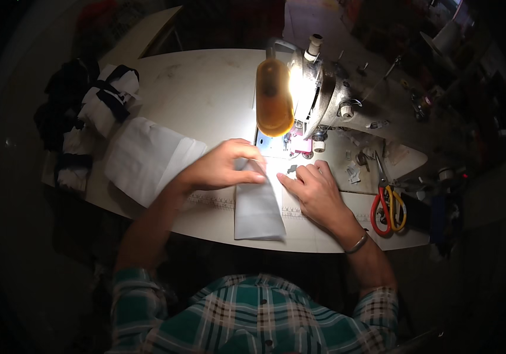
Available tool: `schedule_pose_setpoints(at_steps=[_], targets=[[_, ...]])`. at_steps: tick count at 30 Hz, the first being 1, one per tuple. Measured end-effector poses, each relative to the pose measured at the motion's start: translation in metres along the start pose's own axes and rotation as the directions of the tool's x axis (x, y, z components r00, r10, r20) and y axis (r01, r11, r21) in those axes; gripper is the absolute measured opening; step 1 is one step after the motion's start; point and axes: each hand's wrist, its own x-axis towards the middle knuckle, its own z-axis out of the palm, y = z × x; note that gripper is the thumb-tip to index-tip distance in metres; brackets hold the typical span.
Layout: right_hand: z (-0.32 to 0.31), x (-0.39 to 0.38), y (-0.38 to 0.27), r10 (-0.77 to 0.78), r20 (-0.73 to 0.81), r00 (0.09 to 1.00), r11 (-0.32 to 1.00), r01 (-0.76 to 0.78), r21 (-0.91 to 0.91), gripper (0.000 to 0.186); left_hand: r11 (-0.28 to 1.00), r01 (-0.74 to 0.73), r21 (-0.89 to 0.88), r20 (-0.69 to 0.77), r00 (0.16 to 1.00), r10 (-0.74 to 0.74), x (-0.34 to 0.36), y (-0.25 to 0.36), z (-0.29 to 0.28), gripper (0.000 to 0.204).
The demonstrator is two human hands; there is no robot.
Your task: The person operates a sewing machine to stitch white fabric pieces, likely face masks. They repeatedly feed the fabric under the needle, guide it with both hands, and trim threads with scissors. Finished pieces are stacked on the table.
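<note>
Head view: the left hand [226, 165] partly hides the white cloth strip [259, 215].

The white strip [257, 215] at the surface's [200, 74] near edge looks like smooth, matt cloth. Toward the right corner, the scissors [388, 211] show metal blades and glossy, plastic-looking handles. The amber cover [273, 103] looks glossy, like plastic.

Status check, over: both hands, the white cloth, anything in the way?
Left hand at upper end of white cloth strip; right hand by its right edge, contact unclear. Strip lies across ruler markings. Red-and-yellow-handled scissors to the right, clear of it.
</note>
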Motion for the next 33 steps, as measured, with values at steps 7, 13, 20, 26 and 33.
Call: schedule_pose_setpoints(at_steps=[7,13,20,26,33], targets=[[0.003,-0.002,-0.001,0.008,-0.02,1.0,1.0,-0.008,0.002,0.034,0.925,0.238,0.298,-0.239,0.956,-0.169,0.021,-0.013,0.052,0.023],[0.001,-0.002,-0.001,0.011,-0.025,1.0,1.0,-0.01,0.02,0.034,0.938,0.337,0.077,-0.393,0.875,-0.282,0.018,-0.02,0.062,0.023],[0.003,-0.003,0.0,0.009,-0.036,0.999,1.0,-0.008,0.03,0.034,0.881,0.44,0.174,-0.396,0.85,-0.347,0.022,-0.018,0.065,0.018],[0.006,-0.005,0.002,0.009,-0.105,0.994,1.0,-0.006,0.031,0.032,0.858,0.44,0.266,-0.408,0.857,-0.314,0.025,-0.016,0.067,0.018],[0.006,-0.002,0.002,-0.009,-0.083,0.997,1.0,0.008,-0.016,0.034,0.834,0.49,0.254,-0.374,0.845,-0.383,0.029,-0.016,0.065,0.018]])
